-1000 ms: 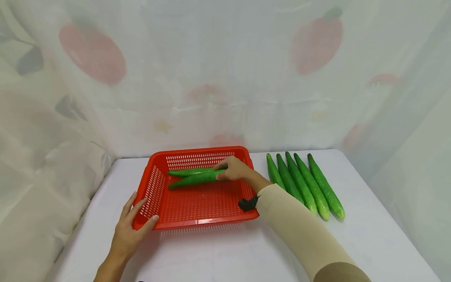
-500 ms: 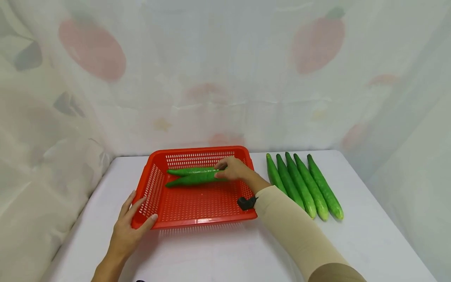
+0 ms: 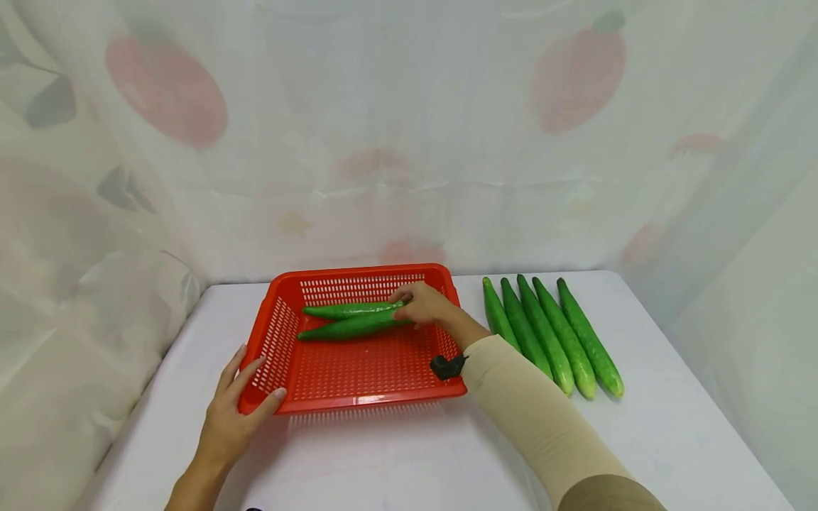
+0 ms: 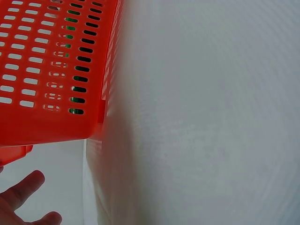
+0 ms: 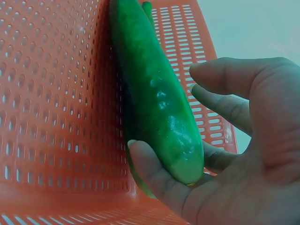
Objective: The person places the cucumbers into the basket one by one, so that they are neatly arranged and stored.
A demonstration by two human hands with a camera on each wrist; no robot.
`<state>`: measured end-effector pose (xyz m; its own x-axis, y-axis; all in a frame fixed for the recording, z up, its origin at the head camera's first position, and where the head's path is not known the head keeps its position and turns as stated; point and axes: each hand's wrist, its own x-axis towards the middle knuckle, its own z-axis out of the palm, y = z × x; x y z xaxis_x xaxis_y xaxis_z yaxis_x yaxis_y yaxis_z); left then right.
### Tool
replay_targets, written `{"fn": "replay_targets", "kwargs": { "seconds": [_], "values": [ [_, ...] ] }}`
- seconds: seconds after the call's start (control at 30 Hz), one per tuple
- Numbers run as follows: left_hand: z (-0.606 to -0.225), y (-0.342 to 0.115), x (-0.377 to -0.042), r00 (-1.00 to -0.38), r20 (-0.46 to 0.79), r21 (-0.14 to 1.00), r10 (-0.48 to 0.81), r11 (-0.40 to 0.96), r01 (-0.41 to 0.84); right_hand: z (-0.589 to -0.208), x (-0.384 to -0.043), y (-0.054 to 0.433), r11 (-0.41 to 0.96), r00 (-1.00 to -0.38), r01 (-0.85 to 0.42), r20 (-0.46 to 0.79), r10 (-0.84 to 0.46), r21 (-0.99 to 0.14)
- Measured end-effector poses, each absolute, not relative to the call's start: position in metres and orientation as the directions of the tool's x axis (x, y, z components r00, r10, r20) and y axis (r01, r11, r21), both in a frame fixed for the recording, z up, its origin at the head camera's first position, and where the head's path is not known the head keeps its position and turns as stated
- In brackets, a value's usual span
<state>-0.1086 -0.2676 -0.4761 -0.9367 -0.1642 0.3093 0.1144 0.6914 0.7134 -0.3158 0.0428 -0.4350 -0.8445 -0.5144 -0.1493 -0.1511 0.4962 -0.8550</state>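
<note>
A red plastic basket point(image 3: 358, 408) with slotted walls stands on the table. Inside it, two long green cucumbers lie against the back: a rear cucumber point(image 3: 345, 311) and a front cucumber point(image 3: 345, 328). Around the near end of the front cucumber point(image 5: 164, 108) is my right hand point(image 3: 424, 305), its thumb point(image 5: 150, 166) by one side. In the right wrist view two fingers point(image 5: 225, 77) stand apart from the cucumber's other side. My left hand point(image 3: 233, 411) spreads over the basket's front left corner, thumb by the front rim; its fingertips point(image 4: 30, 183) show at the lower left of the left wrist view.
To the right of the basket, several cucumbers point(image 3: 543, 330) lie side by side on the white-covered table point(image 3: 652, 426). A pale patterned cloth point(image 3: 409, 142) hangs behind the table, and more fabric point(image 3: 64, 284) flanks its left side.
The front cucumber has shifted slightly left and settled in the basket beside the rear one. My right hand's fingers have loosened around its end. My left hand stays at the basket corner.
</note>
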Motion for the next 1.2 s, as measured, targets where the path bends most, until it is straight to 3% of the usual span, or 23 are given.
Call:
{"fn": "replay_targets", "kwargs": {
  "seconds": [0.83, 1.2],
  "values": [
    [-0.472, -0.271, -0.111, -0.941, 0.290, 0.716, -0.172, 0.692, 0.094, -0.426, -0.314, 0.043, 0.472, -0.833, -0.132, -0.161, -0.530, -0.872],
    [-0.473, -0.269, -0.108, -0.948, 0.270, 0.731, -0.167, 0.677, 0.089, -0.410, -0.303, 0.055, 0.322, -0.814, -0.146, -0.071, -0.577, -0.936]
  ]
}}
